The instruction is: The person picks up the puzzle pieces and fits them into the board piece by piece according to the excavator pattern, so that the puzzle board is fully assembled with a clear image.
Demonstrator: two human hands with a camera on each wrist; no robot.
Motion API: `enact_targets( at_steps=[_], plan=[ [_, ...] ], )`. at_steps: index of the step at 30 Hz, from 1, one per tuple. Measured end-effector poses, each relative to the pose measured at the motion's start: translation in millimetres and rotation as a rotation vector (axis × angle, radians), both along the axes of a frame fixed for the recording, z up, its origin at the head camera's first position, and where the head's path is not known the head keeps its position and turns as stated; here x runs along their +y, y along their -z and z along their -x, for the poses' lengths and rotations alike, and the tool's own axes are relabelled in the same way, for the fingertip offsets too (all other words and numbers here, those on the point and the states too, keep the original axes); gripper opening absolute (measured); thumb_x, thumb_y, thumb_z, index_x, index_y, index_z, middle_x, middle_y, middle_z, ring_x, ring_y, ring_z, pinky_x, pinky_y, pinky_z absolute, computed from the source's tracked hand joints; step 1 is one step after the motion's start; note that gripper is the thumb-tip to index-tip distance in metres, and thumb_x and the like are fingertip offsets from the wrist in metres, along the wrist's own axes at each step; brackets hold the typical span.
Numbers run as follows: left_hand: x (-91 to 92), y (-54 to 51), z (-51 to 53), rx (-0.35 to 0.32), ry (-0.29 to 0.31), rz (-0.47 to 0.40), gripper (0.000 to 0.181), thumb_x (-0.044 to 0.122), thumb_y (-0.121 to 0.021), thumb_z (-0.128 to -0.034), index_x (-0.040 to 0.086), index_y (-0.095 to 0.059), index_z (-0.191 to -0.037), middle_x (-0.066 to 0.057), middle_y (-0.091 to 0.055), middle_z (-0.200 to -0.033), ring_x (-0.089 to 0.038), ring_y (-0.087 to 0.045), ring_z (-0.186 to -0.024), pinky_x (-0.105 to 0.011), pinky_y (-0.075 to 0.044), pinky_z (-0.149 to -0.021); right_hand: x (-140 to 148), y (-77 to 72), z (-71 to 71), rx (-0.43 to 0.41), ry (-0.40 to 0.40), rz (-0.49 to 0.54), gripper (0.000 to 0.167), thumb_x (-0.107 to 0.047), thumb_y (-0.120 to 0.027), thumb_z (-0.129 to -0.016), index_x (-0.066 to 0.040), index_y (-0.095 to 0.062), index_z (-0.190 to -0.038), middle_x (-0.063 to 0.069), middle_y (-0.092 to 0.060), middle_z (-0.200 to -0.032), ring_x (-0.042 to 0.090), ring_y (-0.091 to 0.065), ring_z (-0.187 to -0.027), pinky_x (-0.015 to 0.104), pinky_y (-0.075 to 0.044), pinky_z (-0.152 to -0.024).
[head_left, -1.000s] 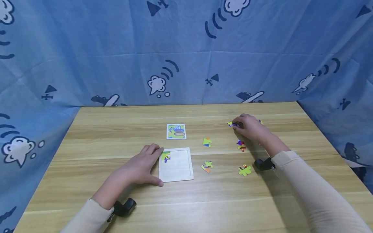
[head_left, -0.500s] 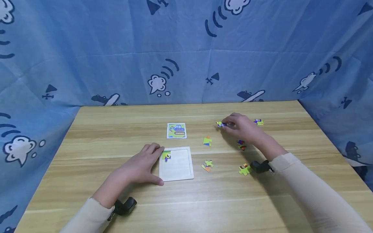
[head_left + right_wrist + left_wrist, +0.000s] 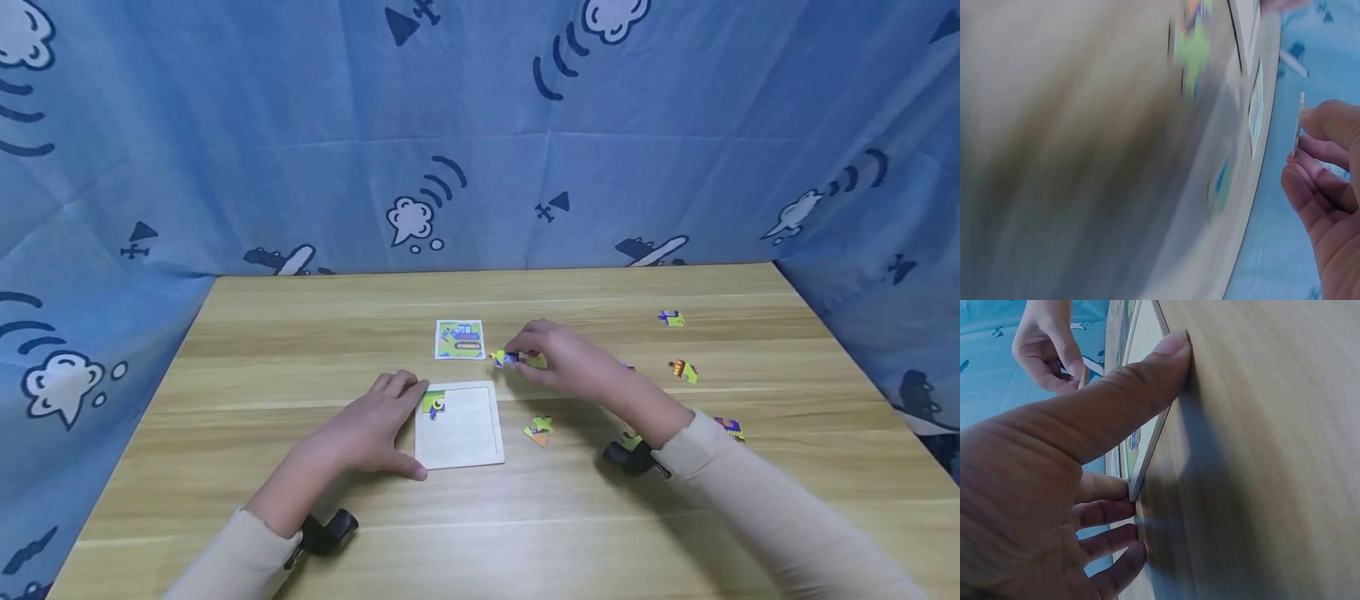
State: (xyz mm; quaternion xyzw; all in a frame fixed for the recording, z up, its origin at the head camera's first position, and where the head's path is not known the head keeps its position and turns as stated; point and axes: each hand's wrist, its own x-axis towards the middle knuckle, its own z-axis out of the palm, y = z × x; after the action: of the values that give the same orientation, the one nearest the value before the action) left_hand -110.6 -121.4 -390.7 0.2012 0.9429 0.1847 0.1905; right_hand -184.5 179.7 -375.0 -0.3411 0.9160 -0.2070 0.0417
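A white puzzle tray (image 3: 465,425) lies on the table with a green and purple piece (image 3: 432,403) in its upper left corner. My left hand (image 3: 367,427) rests along the tray's left edge; the left wrist view has its thumb (image 3: 1141,381) and fingers spread on the rim. Above the table, right of the picture card (image 3: 460,340), my right hand (image 3: 573,362) pinches a yellow and blue puzzle piece (image 3: 504,358). That piece is seen edge-on, between thumb and fingers, in the right wrist view (image 3: 1298,128).
Loose pieces (image 3: 538,430) lie right of the tray, and one shows beyond my right fingers. Further right are more pieces, at the back (image 3: 671,318), in the middle (image 3: 684,371) and near my sleeve (image 3: 730,428). A patterned blue cloth (image 3: 480,208) hangs behind the table.
My right hand has moved left and nearer, from the far right pieces to beside the picture card, carrying the pinched piece. The left hand stays at the tray's edge.
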Motion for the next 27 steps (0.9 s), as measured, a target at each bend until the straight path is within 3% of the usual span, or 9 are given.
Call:
enact_targets(
  at_steps=[5,9,17,27],
  plan=[
    [-0.1,1.8,-0.3,-0.002,0.004,-0.005,0.116,0.050,-0.095,-0.0713,0.005,-0.037,-0.162,-0.013,-0.040,-0.162,-0.033,-0.038,-0.148,-0.052,-0.042,-0.123,-20,3.5,-12.0,-0.032,-0.076,-0.017,0.027,-0.016,-0.074,-0.097,-0.004,-0.076,-0.122,0.010,-0.073,-0.117,0.018,-0.067,-0.103,0.033,-0.062,-0.088],
    [-0.7,1.9,0.6,0.004,0.007,0.000,0.116,0.051,-0.095,-0.0715,0.005,-0.038,-0.161,-0.013,-0.040,-0.162,-0.033,-0.038,-0.148,-0.052,-0.042,-0.123,-34,5.6,-16.9,-0.008,-0.127,-0.039,0.027,-0.014,-0.074,-0.097,-0.004,-0.075,-0.122,0.010,-0.073,-0.117,0.019,-0.067,-0.106,0.034,-0.062,-0.092],
    [-2.2,0.9,1.3,0.009,0.023,-0.003,0.116,0.051,-0.094,-0.0722,0.003,-0.037,-0.161,-0.014,-0.041,-0.160,-0.033,-0.038,-0.148,-0.052,-0.041,-0.123,-53,15.9,-20.4,0.059,-0.246,-0.034,0.020,-0.010,-0.071,-0.097,-0.004,-0.076,-0.116,0.009,-0.071,-0.110,0.018,-0.066,-0.100,0.029,-0.060,-0.087],
    [-2.7,-0.7,1.4,0.013,0.023,0.003,0.116,0.052,-0.094,-0.0723,0.003,-0.037,-0.161,-0.014,-0.041,-0.161,-0.033,-0.038,-0.148,-0.052,-0.041,-0.123,-65,21.5,-22.6,0.082,-0.249,-0.103,0.021,-0.017,-0.072,-0.099,-0.008,-0.078,-0.117,0.005,-0.070,-0.111,0.016,-0.065,-0.100,0.028,-0.059,-0.089]
  ],
)
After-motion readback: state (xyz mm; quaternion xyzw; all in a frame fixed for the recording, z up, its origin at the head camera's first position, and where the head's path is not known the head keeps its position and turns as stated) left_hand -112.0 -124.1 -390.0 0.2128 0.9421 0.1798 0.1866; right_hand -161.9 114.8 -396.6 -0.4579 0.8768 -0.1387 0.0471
